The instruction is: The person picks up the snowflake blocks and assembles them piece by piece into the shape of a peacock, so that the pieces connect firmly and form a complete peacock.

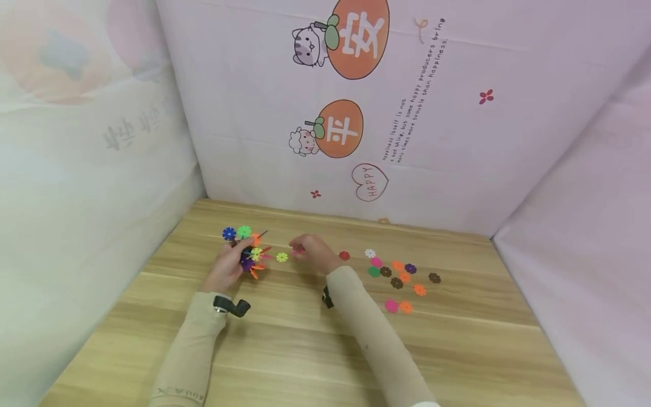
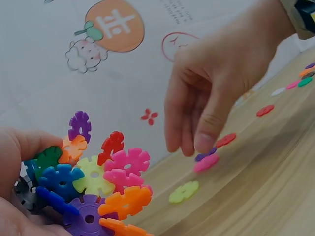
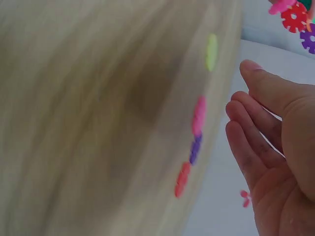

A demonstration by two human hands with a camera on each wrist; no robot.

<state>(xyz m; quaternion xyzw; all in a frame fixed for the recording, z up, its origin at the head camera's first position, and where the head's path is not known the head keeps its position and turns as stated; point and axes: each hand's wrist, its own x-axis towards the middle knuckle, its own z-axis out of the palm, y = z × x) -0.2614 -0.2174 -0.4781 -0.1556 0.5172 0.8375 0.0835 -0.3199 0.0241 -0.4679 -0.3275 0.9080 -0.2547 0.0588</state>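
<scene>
White cloth printed with orange fruits, a cat and small red flowers forms the backdrop [image 1: 447, 141] beyond both hands, and a wood-grain table [image 1: 285, 350] spreads beneath them. Curled around a cluster of interlocked flower-shaped discs [image 2: 93, 182], the left hand [image 1: 226, 268] grips pieces in purple, orange, red, pink, blue, green and yellow, most of which stick out past its fingers. The right hand [image 1: 316, 254] hangs over the table with fingers loosely extended and holds nothing. Near its fingertips, a pink disc [image 2: 206, 163], a purple disc [image 2: 205, 154] and a red disc [image 2: 226, 140] lie in a row; a yellow-green disc [image 1: 282, 257] lies between the two hands. Just to the right of the right hand is another red disc [image 1: 344, 255]. Farther right of that hand are a white disc [image 1: 370, 253], a green disc [image 1: 374, 272] and several brown, orange, pink and purple ones, some touching or overlapping.
</scene>
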